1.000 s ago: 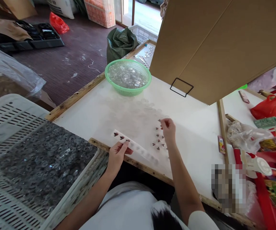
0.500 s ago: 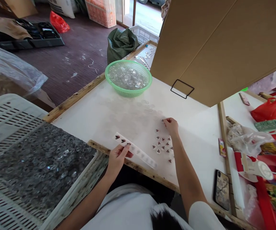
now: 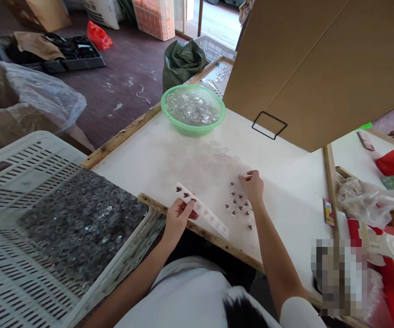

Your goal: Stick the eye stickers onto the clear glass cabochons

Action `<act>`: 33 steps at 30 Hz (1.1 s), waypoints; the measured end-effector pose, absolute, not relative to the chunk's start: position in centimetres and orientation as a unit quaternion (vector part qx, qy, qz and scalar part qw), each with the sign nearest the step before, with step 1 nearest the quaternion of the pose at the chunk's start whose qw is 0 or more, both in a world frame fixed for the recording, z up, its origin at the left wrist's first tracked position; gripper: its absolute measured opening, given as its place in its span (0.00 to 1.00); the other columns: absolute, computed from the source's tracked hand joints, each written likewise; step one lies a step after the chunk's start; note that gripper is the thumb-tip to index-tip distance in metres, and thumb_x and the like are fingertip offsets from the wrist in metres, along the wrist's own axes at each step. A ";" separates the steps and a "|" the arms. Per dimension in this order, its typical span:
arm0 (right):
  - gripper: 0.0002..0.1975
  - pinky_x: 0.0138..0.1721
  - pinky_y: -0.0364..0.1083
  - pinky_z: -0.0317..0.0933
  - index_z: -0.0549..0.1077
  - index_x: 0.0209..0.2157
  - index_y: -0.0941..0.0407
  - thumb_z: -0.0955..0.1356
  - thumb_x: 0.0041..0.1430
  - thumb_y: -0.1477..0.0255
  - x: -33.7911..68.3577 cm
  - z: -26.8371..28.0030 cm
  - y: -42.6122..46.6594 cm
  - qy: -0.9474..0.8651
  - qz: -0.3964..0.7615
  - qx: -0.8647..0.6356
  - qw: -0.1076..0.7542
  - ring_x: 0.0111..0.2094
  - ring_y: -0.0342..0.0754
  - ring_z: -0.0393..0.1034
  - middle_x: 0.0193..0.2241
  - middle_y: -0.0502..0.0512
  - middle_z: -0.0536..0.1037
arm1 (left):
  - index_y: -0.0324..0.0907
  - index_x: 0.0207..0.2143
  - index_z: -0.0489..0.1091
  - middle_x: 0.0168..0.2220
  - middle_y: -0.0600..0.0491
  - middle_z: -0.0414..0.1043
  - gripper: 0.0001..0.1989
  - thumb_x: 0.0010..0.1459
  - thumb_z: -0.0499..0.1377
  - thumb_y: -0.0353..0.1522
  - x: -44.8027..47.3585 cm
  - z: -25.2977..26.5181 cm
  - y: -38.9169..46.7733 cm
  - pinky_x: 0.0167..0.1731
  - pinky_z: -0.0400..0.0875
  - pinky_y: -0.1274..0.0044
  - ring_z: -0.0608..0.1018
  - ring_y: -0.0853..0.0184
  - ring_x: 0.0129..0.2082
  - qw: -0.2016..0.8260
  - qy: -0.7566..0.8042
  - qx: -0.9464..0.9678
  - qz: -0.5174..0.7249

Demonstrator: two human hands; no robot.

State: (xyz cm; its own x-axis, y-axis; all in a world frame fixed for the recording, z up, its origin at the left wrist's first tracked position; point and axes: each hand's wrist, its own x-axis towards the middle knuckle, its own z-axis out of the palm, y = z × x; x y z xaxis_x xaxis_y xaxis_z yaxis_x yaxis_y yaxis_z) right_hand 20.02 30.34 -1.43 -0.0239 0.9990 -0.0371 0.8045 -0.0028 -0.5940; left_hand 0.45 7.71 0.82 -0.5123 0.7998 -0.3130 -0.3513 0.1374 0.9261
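Observation:
My left hand (image 3: pixel 179 217) pinches a white backing strip (image 3: pixel 213 221) between thumb and fingers at the table's front edge. A few dark stickers (image 3: pixel 186 195) sit at the strip's upper left end; its lower right part shows only pale marks. My right hand (image 3: pixel 254 187) is low over the white table, fingertips pressed together by a small dark mark (image 3: pixel 240 176). What lies between those fingertips is too small to tell. Left of my right wrist, several small clear pieces with dark stickers (image 3: pixel 234 201) lie on the table. Bare clear discs (image 3: pixel 217 148) lie farther back.
A green basket (image 3: pixel 193 132) of clear discs stands at the back. At left is a white crate (image 3: pixel 43 141) filled with clear pieces. A large cardboard box (image 3: pixel 306 77) rises at the back right. Wooden edging (image 3: pixel 121 132) borders the table (image 3: pixel 292 196).
The whole view has shifted, so things appear farther right. My left hand still holds the strip. My right hand stays near the same spot, with its fingers turned slightly.

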 end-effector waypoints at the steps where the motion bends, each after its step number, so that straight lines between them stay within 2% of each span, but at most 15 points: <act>1: 0.14 0.36 0.47 0.57 0.70 0.41 0.55 0.68 0.53 0.66 20.3 -1.1 29.6 -0.688 0.226 -0.661 0.197 0.34 0.51 0.69 0.31 0.54 0.77 | 0.40 0.41 0.73 0.23 0.57 0.73 0.18 0.52 0.64 0.43 0.5 0.8 7.7 0.23 0.74 0.78 0.77 0.68 0.20 0.460 0.593 0.188 0.633; 3: 0.08 0.37 0.48 0.58 0.73 0.36 0.55 0.65 0.56 0.68 20.5 -0.3 27.9 -0.715 0.198 -0.642 0.191 0.33 0.50 0.69 0.35 0.57 0.76 | 0.40 0.38 0.72 0.23 0.57 0.73 0.16 0.53 0.64 0.43 0.6 0.8 7.7 0.22 0.73 0.78 0.76 0.69 0.20 0.466 0.586 0.192 0.634; 6: 0.12 0.39 0.49 0.60 0.75 0.36 0.55 0.61 0.62 0.67 19.3 1.5 24.5 -0.753 0.203 -0.584 0.226 0.34 0.50 0.69 0.38 0.59 0.76 | 0.40 0.33 0.71 0.21 0.57 0.71 0.15 0.53 0.64 0.42 0.8 0.8 7.8 0.22 0.74 0.78 0.76 0.68 0.20 0.472 0.583 0.191 0.633; 9: 0.12 0.40 0.47 0.62 0.75 0.37 0.55 0.62 0.64 0.67 16.4 3.1 20.7 -0.794 0.325 -0.451 0.246 0.37 0.49 0.70 0.37 0.57 0.77 | 0.40 0.35 0.71 0.23 0.57 0.72 0.15 0.53 0.64 0.42 1.1 0.9 7.9 0.23 0.75 0.77 0.77 0.68 0.20 0.482 0.581 0.193 0.627; 13: 0.05 0.35 0.43 0.64 0.75 0.36 0.54 0.67 0.60 0.69 13.3 3.6 17.6 -0.777 0.469 -0.345 0.240 0.32 0.44 0.71 0.31 0.52 0.77 | 0.39 0.37 0.72 0.27 0.55 0.75 0.16 0.52 0.64 0.42 1.3 1.3 8.1 0.23 0.75 0.77 0.77 0.68 0.20 0.488 0.582 0.200 0.619; 16: 0.03 0.33 0.42 0.63 0.75 0.34 0.54 0.69 0.58 0.71 12.9 3.0 16.8 -0.777 0.454 -0.351 0.259 0.30 0.43 0.69 0.29 0.51 0.76 | 0.39 0.35 0.71 0.23 0.55 0.75 0.18 0.53 0.63 0.45 1.3 1.4 8.0 0.24 0.76 0.75 0.78 0.66 0.20 0.496 0.584 0.173 0.619; 21: 0.05 0.37 0.44 0.64 0.75 0.36 0.53 0.66 0.62 0.71 13.3 3.0 16.0 -0.803 0.389 -0.340 0.297 0.34 0.45 0.70 0.33 0.53 0.76 | 0.39 0.32 0.70 0.20 0.54 0.75 0.17 0.53 0.63 0.45 1.1 1.0 8.1 0.24 0.76 0.75 0.79 0.64 0.20 0.501 0.584 0.152 0.620; 26: 0.03 0.35 0.44 0.64 0.72 0.31 0.54 0.67 0.58 0.70 13.6 3.8 18.9 -0.740 0.464 -0.338 0.351 0.31 0.44 0.69 0.28 0.51 0.74 | 0.39 0.29 0.69 0.19 0.53 0.75 0.16 0.53 0.63 0.44 1.0 0.9 8.4 0.23 0.76 0.75 0.77 0.66 0.18 0.505 0.580 0.143 0.623; 31: 0.09 0.30 0.43 0.63 0.69 0.30 0.55 0.69 0.52 0.64 17.9 2.4 28.5 -0.577 0.461 -0.520 0.429 0.27 0.42 0.66 0.24 0.47 0.70 | 0.39 0.31 0.70 0.18 0.54 0.74 0.17 0.52 0.64 0.44 0.9 0.7 8.3 0.22 0.75 0.77 0.77 0.66 0.18 0.502 0.582 0.145 0.623; 33: 0.11 0.29 0.43 0.63 0.68 0.30 0.55 0.69 0.49 0.62 19.5 1.5 31.4 -0.542 0.448 -0.577 0.416 0.26 0.41 0.65 0.25 0.47 0.70 | 0.39 0.31 0.71 0.19 0.54 0.75 0.17 0.52 0.64 0.44 0.9 0.5 8.3 0.23 0.75 0.77 0.77 0.66 0.18 0.503 0.583 0.152 0.620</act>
